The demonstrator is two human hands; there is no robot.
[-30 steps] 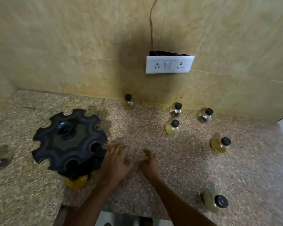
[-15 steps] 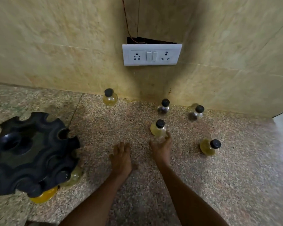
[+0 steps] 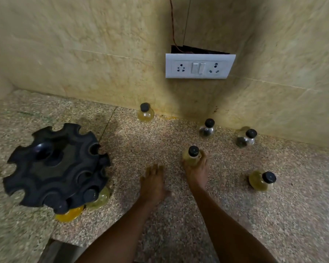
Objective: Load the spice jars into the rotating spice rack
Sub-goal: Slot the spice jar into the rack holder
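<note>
My right hand [image 3: 195, 170] wraps upright jar [image 3: 191, 156]; left hand [image 3: 153, 184] flat, spread on desk [image 3: 273, 215]; rack [image 3: 56, 166] well left.

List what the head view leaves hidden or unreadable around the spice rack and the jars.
- Rack slots: the spice rack top hides the bodies of the two loaded jars; only caps and bases show.
- Grip: the right hand wraps the yellow jar from the near side; its fingertips are hidden behind the jar.
- Contents: the two dark jars by the wall are too small to identify.
- Left hand: its palm is hidden.
</note>
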